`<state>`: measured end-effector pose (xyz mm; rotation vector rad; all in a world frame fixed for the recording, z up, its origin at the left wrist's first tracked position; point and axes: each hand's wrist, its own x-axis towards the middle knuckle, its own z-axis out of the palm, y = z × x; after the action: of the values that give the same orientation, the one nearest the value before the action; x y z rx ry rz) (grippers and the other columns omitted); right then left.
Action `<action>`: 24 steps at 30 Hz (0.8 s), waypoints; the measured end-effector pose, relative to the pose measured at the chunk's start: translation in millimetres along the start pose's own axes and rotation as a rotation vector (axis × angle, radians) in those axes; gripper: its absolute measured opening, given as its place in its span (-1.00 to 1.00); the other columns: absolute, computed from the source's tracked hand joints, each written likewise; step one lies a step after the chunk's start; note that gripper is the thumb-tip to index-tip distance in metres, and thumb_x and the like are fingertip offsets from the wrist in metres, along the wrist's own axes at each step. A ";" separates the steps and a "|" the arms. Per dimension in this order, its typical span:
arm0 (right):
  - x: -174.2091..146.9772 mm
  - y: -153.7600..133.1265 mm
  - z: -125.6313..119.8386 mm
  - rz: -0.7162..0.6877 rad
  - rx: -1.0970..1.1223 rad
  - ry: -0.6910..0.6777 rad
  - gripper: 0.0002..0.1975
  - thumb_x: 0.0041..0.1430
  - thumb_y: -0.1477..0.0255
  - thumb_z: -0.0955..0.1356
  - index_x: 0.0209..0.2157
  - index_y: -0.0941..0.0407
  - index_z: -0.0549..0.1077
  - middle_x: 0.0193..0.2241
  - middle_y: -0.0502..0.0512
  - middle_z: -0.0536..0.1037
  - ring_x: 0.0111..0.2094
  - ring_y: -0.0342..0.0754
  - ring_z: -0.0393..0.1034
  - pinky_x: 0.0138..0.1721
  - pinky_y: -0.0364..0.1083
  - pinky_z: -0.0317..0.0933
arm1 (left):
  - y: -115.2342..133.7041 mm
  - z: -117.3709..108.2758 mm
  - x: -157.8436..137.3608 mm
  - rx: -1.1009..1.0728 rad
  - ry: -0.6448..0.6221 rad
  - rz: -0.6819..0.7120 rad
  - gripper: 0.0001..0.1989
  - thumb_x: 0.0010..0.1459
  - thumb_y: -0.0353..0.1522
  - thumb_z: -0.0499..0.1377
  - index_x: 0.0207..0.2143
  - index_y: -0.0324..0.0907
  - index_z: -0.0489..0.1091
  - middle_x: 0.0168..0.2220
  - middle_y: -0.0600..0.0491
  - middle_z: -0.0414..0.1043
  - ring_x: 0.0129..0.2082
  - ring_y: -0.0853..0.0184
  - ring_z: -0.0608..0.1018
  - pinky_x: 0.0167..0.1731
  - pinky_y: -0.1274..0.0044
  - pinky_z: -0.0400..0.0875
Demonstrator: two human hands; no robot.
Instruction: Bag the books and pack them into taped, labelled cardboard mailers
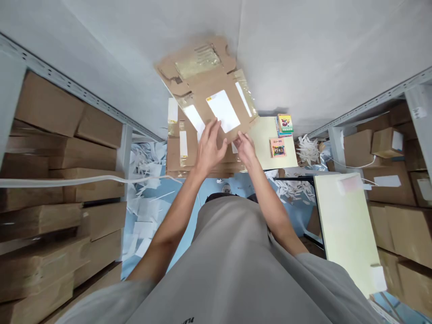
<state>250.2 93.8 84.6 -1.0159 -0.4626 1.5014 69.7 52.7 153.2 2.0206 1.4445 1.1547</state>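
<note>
A flattened cardboard box with clear tape on its flaps lies tilted over a stack of flat cardboard. A white label is on its middle. My left hand rests with fingers stretched at the box's lower left, fingertips by the label; it is open. At the lower right edge, my right hand has its thumb and fingers closed on the flattened box. The underside of that grip is hidden.
A pale tabletop holds small colourful booklets and a pink booklet. Shelves of cardboard boxes flank both sides. Paper scraps litter the blue floor. A white cable crosses at left; another pale table stands right.
</note>
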 end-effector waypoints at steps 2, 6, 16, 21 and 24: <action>-8.8 -23.2 -47.8 -0.051 -0.059 0.086 -0.61 0.13 0.18 0.70 -0.22 -0.04 0.52 -0.21 -0.09 0.76 -0.08 -0.06 0.67 0.03 -0.10 0.57 | 2.2 10.0 3.8 -0.032 -0.006 0.006 -0.27 0.58 0.09 0.12 0.57 -0.10 0.27 0.58 -0.28 0.28 0.64 -0.10 0.30 0.65 0.04 0.18; -57.9 -71.0 -163.4 -0.150 -0.224 0.346 -0.61 0.10 0.12 0.68 -0.15 -0.05 0.60 -0.03 -0.01 0.81 0.08 0.01 0.69 0.14 -0.03 0.59 | 3.7 50.3 17.8 -0.118 -0.041 -0.024 -0.28 0.57 0.05 0.17 0.59 -0.06 0.26 0.63 -0.24 0.20 0.67 -0.10 0.23 0.68 0.04 0.10; -292.6 -86.5 -351.8 -0.342 -0.318 0.848 -0.37 0.01 -0.13 0.66 -0.03 -0.01 0.70 0.06 0.15 0.82 0.08 0.19 0.69 0.14 0.14 0.57 | 80.0 255.8 21.9 -0.398 -0.602 0.120 -0.40 0.49 -0.14 0.30 0.47 -0.10 0.41 0.40 -0.21 0.56 0.39 -0.03 0.61 0.46 0.11 0.50; -372.3 -86.5 -400.2 -0.385 -0.321 1.027 -0.36 0.12 -0.18 0.61 0.02 0.00 0.70 0.13 0.19 0.80 0.23 0.27 0.65 0.30 0.24 0.52 | 150.3 352.2 -1.1 -0.466 -0.809 0.181 -0.44 0.43 -0.23 0.30 0.41 -0.13 0.46 0.27 -0.17 0.66 0.24 0.07 0.70 0.37 0.18 0.59; -402.8 -101.4 -437.8 -0.417 -0.356 1.068 -0.36 0.20 -0.19 0.58 0.06 0.01 0.71 0.17 0.22 0.78 0.31 0.30 0.60 0.40 0.27 0.45 | 195.7 406.2 -16.8 -0.500 -0.903 0.180 -0.45 0.35 -0.28 0.32 0.35 -0.16 0.50 0.24 -0.18 0.68 0.21 0.07 0.71 0.31 0.21 0.63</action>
<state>626.0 -377.7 59.7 -1.6978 -0.1366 0.3729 508.0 17.9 51.6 1.9087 0.4783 0.4447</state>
